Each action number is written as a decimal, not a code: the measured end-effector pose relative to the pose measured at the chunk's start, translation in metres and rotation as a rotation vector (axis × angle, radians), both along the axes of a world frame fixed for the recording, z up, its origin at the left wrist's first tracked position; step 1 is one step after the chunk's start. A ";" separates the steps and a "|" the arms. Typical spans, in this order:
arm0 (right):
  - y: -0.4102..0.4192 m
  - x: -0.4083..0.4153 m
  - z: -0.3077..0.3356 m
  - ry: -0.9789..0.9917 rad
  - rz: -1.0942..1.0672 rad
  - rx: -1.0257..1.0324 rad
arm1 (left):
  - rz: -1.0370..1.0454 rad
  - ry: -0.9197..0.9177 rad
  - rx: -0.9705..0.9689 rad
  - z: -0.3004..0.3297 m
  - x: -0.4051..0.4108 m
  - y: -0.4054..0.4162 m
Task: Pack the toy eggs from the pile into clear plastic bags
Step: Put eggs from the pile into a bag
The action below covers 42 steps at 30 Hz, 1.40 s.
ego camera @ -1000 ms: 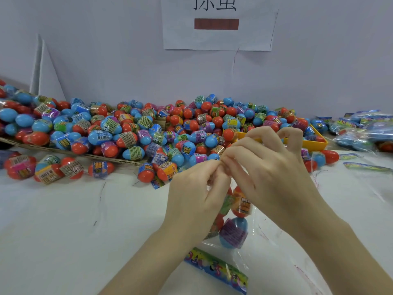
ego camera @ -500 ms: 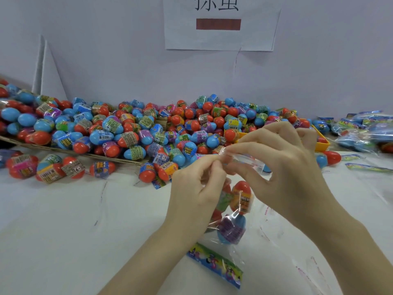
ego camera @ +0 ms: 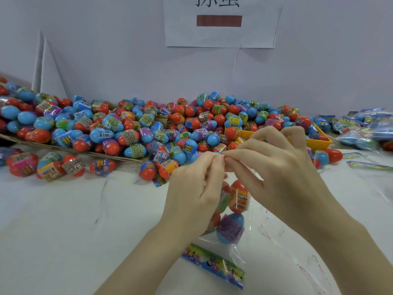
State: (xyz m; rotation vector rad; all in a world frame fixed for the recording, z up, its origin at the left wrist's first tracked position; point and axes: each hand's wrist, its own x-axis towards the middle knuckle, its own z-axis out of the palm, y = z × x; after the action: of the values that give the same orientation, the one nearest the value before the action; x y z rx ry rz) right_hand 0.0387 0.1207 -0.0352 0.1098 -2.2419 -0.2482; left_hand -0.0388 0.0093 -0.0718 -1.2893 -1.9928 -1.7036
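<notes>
1. Beyond our hands, the pile of toy eggs (ego camera: 148, 128) spreads along the wall.
2. Below our hands hangs the clear plastic bag (ego camera: 236, 237), its printed header card (ego camera: 212, 264) lowest.
3. Inside it we see a blue egg (ego camera: 230, 228) under an orange egg (ego camera: 240, 196).
4. Our left hand (ego camera: 197, 188) and right hand (ego camera: 276, 167) both pinch the bag's top edge, fingertips meeting.
5. To seal it well, we should keep the edge flat and press evenly along it.
</notes>
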 end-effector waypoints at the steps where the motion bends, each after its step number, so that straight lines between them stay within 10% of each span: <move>1: 0.000 -0.001 -0.001 0.002 0.000 0.001 | 0.013 0.044 -0.007 0.000 -0.001 0.000; 14: 0.001 -0.005 -0.006 0.037 -0.025 0.070 | 0.106 0.253 -0.122 0.000 -0.003 -0.005; 30: 0.000 -0.007 -0.010 0.144 -0.166 0.123 | 0.066 0.081 -0.067 -0.003 -0.002 0.000; 42: 0.013 -0.004 -0.007 0.187 -0.283 -0.187 | 0.054 0.036 -0.019 -0.006 0.001 0.000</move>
State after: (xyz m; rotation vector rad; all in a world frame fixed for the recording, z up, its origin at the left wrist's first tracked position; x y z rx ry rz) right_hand 0.0343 0.1338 -0.0418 -0.3201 -2.0780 -0.1896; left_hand -0.0375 0.0094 -0.0777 -1.2516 -2.0100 -1.6297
